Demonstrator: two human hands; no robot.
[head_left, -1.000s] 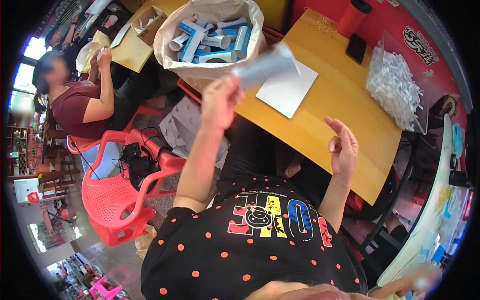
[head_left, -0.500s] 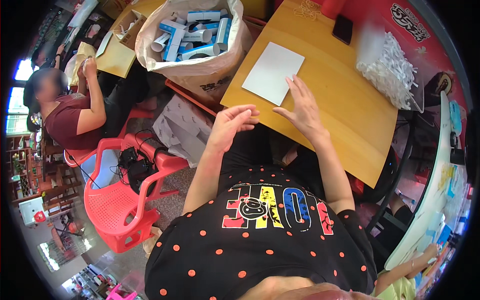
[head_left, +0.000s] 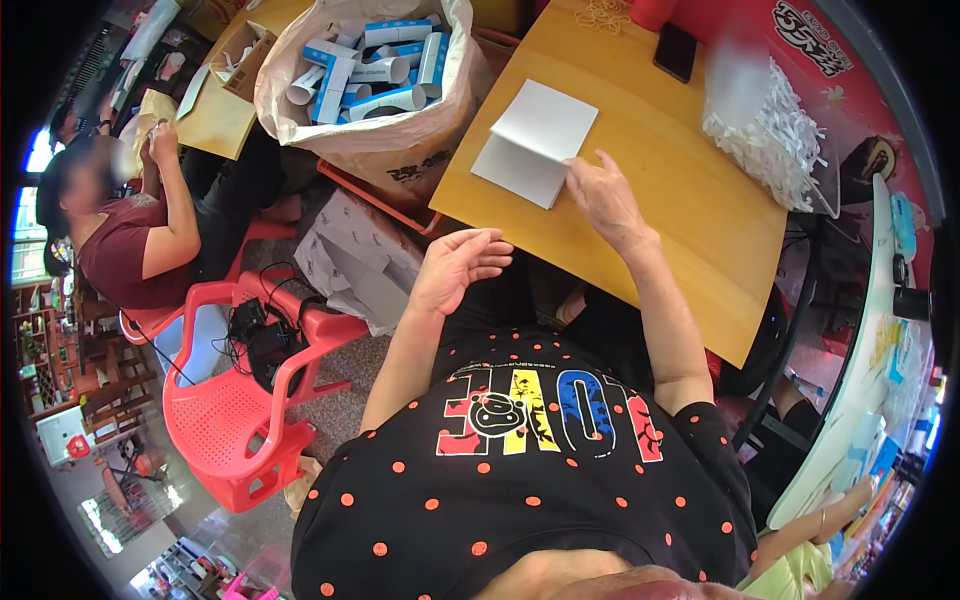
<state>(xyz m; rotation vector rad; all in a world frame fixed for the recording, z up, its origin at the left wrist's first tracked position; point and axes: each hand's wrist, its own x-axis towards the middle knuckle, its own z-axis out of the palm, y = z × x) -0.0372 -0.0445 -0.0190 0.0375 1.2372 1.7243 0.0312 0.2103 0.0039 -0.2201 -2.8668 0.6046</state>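
Observation:
A stack of white paper [head_left: 512, 174] lies on the wooden table near its left edge. Its top sheet [head_left: 550, 115] is raised along the near side, while its far part rests on the stack. Thumb and fingertips of my right hand [head_left: 605, 203] pinch that sheet at its right corner. My left hand [head_left: 458, 268] hovers just off the table's near left edge, fingers stretched out and holding nothing.
A white sack [head_left: 440, 150] of blue-and-white tubes stands left of the table [head_left: 690, 200]. At the table's right are a phone [head_left: 677, 52] and a clear bag of white strips [head_left: 770, 140]. A red chair [head_left: 225, 400] stands at left; a person [head_left: 130, 230] sits beyond.
My right hand has closed on the top sheet and lifted its near edge. My left hand has turned, its fingers straighter. The view has shifted slightly.

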